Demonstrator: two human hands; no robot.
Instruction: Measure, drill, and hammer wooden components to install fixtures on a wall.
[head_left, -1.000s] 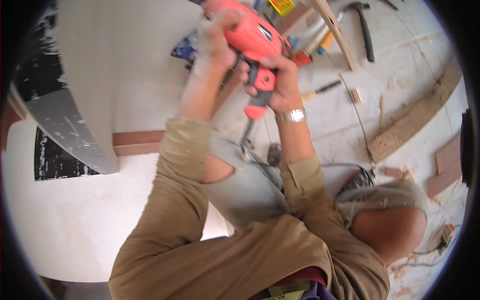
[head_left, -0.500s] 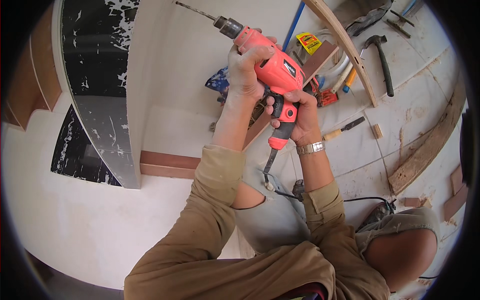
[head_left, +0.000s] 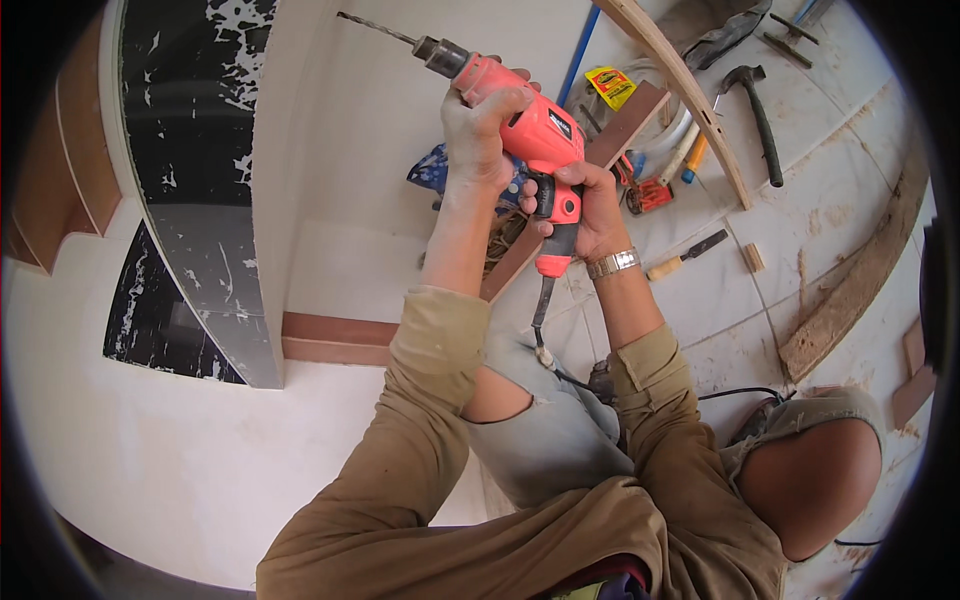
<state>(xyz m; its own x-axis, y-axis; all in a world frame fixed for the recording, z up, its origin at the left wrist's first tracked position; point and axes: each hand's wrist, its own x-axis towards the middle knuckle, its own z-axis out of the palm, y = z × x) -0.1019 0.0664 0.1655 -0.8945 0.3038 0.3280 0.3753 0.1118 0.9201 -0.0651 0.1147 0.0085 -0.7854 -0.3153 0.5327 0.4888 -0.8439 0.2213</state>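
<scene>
A red corded power drill (head_left: 548, 135) is held up in front of me with both hands. My left hand (head_left: 480, 140) wraps round the front of its body, just behind the dark chuck (head_left: 440, 56). My right hand (head_left: 592, 208) grips the handle; a metal-banded watch sits on that wrist. The long drill bit (head_left: 375, 27) points to the upper left, its tip near the side of a pale panel and touching nothing that I can see. From the handle's base the black cord (head_left: 541, 310) hangs down past my knee.
A curved wooden strip (head_left: 690, 95) stands beyond the drill. On the tiled floor lie a hammer (head_left: 757, 120), a chisel (head_left: 690, 255), a small wood block (head_left: 753, 257) and a curved plank (head_left: 850, 285). A yellow packet (head_left: 611, 87) lies near a brown board (head_left: 628, 125). Left is a black-faced curved panel (head_left: 190, 150).
Both hands have shifted slightly left and up with the drill, so the bit's tip sits a little further left. My grip looks the same.
</scene>
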